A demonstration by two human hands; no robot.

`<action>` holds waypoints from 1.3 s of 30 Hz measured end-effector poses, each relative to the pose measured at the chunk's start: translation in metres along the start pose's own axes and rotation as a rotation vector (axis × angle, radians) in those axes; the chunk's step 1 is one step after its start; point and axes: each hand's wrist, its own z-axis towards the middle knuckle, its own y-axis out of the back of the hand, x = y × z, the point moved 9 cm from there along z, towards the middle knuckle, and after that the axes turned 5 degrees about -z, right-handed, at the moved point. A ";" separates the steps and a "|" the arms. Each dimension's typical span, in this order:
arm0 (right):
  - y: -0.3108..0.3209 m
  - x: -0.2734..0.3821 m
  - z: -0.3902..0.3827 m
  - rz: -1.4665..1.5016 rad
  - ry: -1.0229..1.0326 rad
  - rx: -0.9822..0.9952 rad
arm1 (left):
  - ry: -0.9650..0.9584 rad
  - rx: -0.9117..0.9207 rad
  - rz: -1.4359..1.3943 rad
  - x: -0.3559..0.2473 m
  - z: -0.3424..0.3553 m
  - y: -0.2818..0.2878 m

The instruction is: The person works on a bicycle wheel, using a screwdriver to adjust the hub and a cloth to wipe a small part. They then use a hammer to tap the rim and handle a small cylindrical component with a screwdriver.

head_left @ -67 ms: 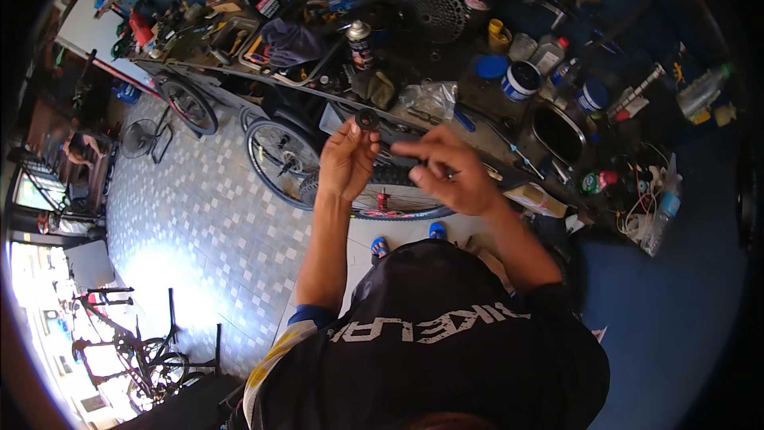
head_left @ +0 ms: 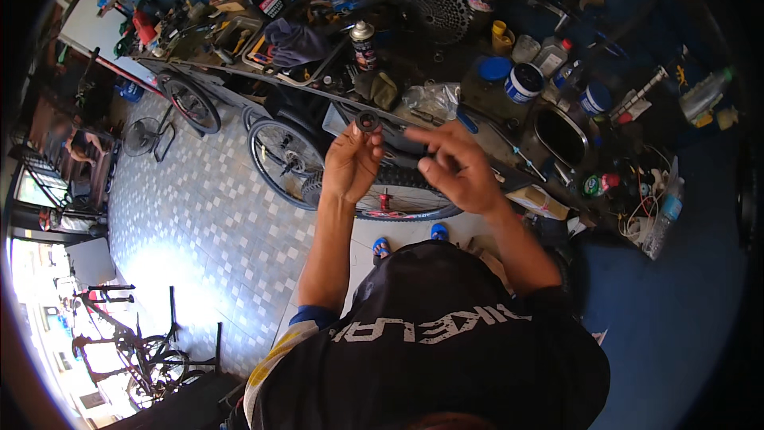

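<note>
Between the thumb and fingers of my left hand [head_left: 352, 163] is a small dark ring-shaped part [head_left: 367, 122] with a hole through it, held upright. Its exact kind is too small to tell. My right hand [head_left: 463, 167] hovers to the right of it, open, forefinger pointing toward the ring and the other fingers loosely bent. The two hands are apart. Below them lies a bicycle wheel [head_left: 418, 213] with a black tyre and a red hub [head_left: 385, 201].
A cluttered workbench holds a spray can [head_left: 363, 46], a large cassette [head_left: 439, 14], a white tub [head_left: 523, 82] of dark grease, a clear plastic bag [head_left: 430, 99] and a metal basin [head_left: 560, 134]. Another wheel [head_left: 278, 155] leans at the bench's front. A fan [head_left: 143, 135] stands on the tiled floor.
My right hand has drawn slightly right, away from the ring, so the gap between my hands is wider. My left hand keeps its grip on the ring.
</note>
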 end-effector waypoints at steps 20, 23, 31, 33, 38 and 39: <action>0.037 -0.136 -0.042 0.604 -0.336 -0.219 | 0.516 -0.019 1.481 0.089 0.051 0.097; 0.062 -0.161 -0.074 0.527 -0.435 -0.218 | 0.404 0.012 2.140 0.079 0.042 0.187; 0.106 -0.205 -0.194 0.386 -0.696 -0.293 | 0.713 -0.036 2.491 0.116 -0.017 0.250; 0.105 -0.202 -0.214 0.370 -0.738 -0.307 | 0.734 0.076 2.484 0.122 -0.033 0.253; 0.080 -0.177 -0.231 0.375 -0.740 -0.354 | 0.754 0.178 2.427 0.127 -0.096 0.259; 0.071 -0.172 -0.233 0.399 -0.741 -0.370 | 0.735 0.204 2.435 0.122 -0.108 0.262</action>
